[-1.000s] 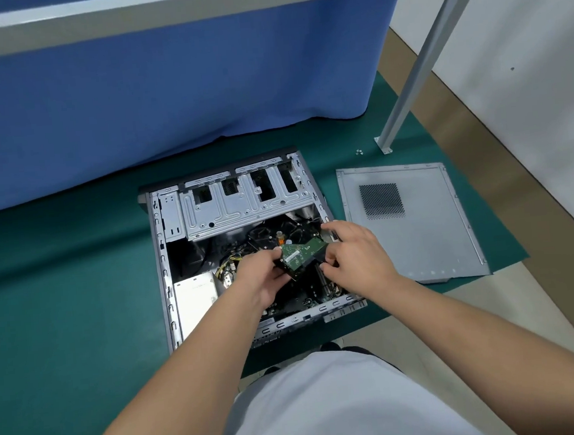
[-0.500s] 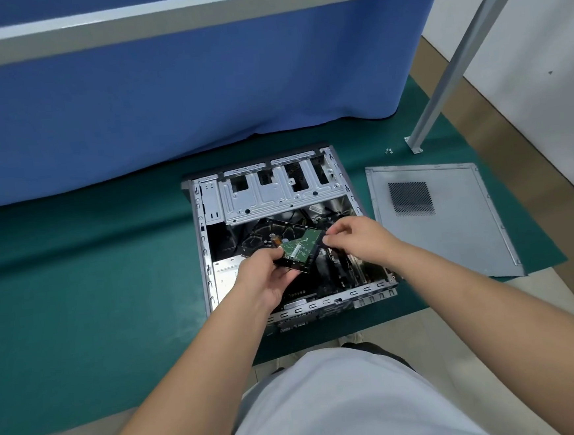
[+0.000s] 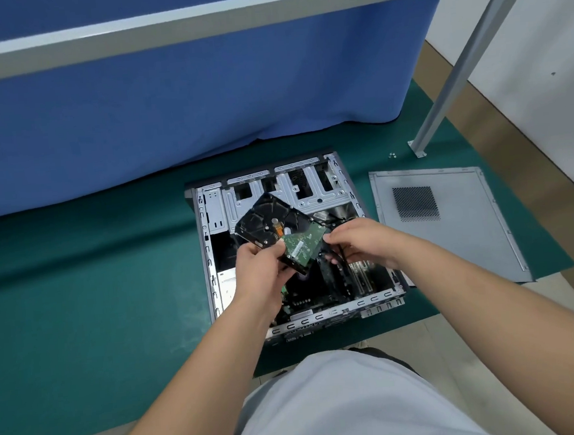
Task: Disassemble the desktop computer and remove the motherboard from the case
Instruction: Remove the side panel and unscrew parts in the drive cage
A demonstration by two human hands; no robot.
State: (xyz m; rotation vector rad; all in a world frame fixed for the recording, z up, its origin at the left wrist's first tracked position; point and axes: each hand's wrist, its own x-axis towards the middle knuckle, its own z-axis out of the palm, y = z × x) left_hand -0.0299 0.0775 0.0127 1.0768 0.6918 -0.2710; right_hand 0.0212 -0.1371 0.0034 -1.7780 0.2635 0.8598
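Note:
The open computer case (image 3: 209, 257) lies on its side on a green mat, with its metal drive cage at the far end. Above it I hold a black hard drive (image 3: 265, 222), its green circuit board facing up. My left hand (image 3: 259, 271) grips the drive's near left corner. My right hand (image 3: 359, 242) pinches a black cable at the drive's right edge. The motherboard (image 3: 322, 290) shows dark inside the case below my hands, partly hidden by them.
The removed grey side panel (image 3: 452, 238) lies flat to the right of the case. A metal frame leg (image 3: 420, 145) stands behind it, with two small screws (image 3: 392, 155) beside its foot. A blue cloth (image 3: 199, 87) hangs behind the case.
The hard drive has come up out of the case and tilted, showing its whole black body. Both hands rose with it, and the view shifted so the case sits further right.

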